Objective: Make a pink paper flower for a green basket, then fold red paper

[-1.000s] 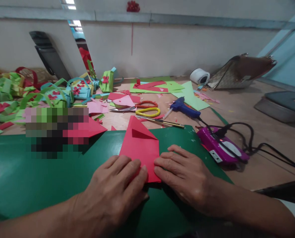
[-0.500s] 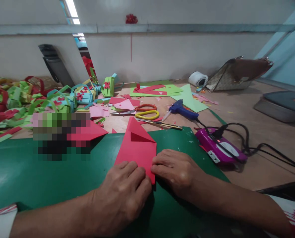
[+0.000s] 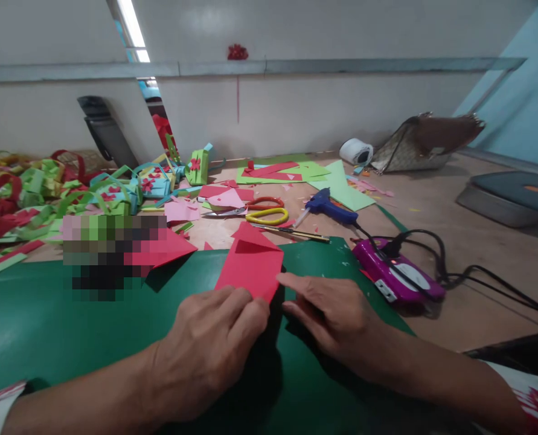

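A: Where are the fingers?

B: The left hand has its fingers curled tight over the near end of the folded red paper. The right hand is loose, forefinger at the paper's right edge, thumb apart, with nothing pinched between.

A: And the paper?

B: Over the green mat, between the hands. Its near end looks raised, with a shadow below; the far point overlaps the mat's back edge.

A: What could spoil it?

B: Mostly the uneven hold, I'd judge. If the left fingers twist or squeeze, the sheet could buckle or swing askew, since the right barely steadies it. The triangular flap at the far end is untouched and could bend.

A: Anything beyond?

B: Scissors lie just past that point, so a forward slide might catch them. The blue glue gun trails a black cable toward the purple extension socket on the counter. A forearm tugging that cable could drag the gun; I can't tell whether it's hot.
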Demonstrator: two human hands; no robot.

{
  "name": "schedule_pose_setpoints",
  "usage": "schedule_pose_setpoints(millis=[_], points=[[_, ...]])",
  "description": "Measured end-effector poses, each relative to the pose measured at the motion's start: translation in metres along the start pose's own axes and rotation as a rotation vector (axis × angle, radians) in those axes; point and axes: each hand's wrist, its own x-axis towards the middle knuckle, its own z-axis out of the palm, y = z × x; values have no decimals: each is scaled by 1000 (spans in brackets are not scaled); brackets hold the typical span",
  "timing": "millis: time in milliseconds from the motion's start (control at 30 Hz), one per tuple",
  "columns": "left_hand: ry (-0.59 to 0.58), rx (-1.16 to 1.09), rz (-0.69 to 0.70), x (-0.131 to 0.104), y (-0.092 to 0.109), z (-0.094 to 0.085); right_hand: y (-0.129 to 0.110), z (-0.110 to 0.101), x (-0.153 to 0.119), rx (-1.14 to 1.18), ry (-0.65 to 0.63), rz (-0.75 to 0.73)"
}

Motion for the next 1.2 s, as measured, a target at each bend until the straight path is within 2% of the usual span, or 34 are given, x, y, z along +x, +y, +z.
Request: schedule_pose_setpoints(millis=[133,300,367,467,567,633,767,833,933,1033,1133,1200], points=[[186,-125,-162,13,-10,-14,-4,0,0,67,23,-67],[303,-508,-735,36,-17,-37,-10,-6,9,8,83,-124],[330,-644,-831,37,-17,-40,-11,-11,12,-67,112,-112],[324,-710,-753,26,-12,-37,-9,-16,18,-192,194,-110],[254,-519,-583,4,0,-27,-7,-18,20,-295,216,-147],[198,-373,-446,-12,10,-21,-6,-15,18,-337,140,-184],[59,-293,-254,-34,21,-13,-8,-3,9,-228,-40,-259],[-5,-170,-158,-37,17,-12,-9,3,4,-175,-73,-253],[-67,58,-106,-33,5,-12,-9,8,0,-142,-103,-197],[-122,14,-21,-29,-6,-9,-9,8,-2,-94,-148,-151],[-218,-47,-15,-30,-9,-4,-10,5,-3,-39,-183,-156],[-203,-83,-23,-32,-9,-1,-11,5,-3,5,-201,-156]])
